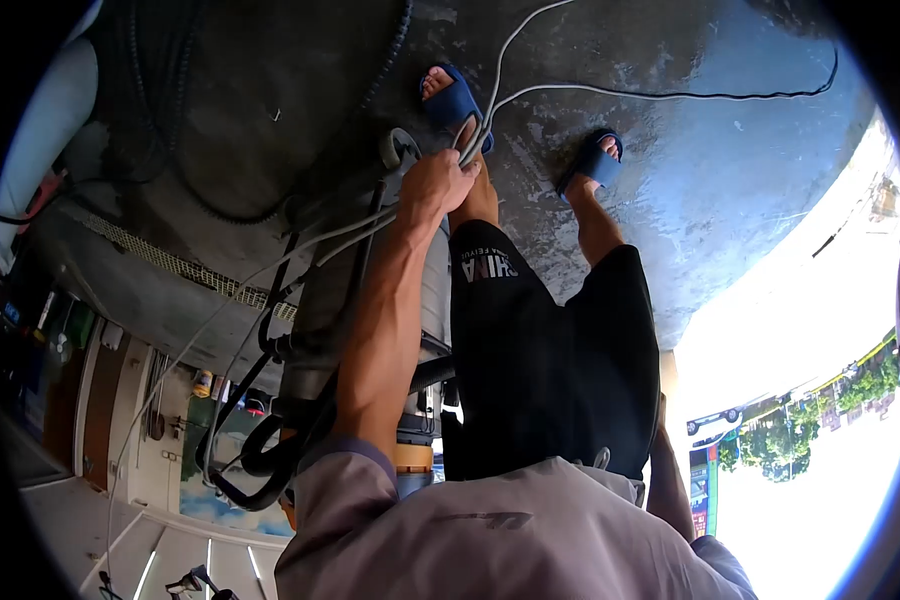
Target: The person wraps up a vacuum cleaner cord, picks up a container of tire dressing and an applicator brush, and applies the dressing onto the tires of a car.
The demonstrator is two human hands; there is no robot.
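My left hand (440, 183) is closed around a looped bundle of grey cable (478, 140). One cable strand runs up and right across the floor, while other strands trail down and left from the hand. Below that hand stands a grey cylindrical machine (325, 285) with a black tubular frame, a black hose and an orange band near its end; it looks like an industrial vacuum cleaner. My right arm (672, 490) hangs beside my right thigh, its hand mostly hidden behind the black shorts, so its fingers do not show.
My feet, in blue slide sandals (592, 165), stand on a worn concrete floor (720, 150). A dark ribbed hose (225, 212) curves over the floor at left, near a perforated strip (175, 257). A bright outdoor area with trees (785, 440) and a parked car (714, 423) lies at right.
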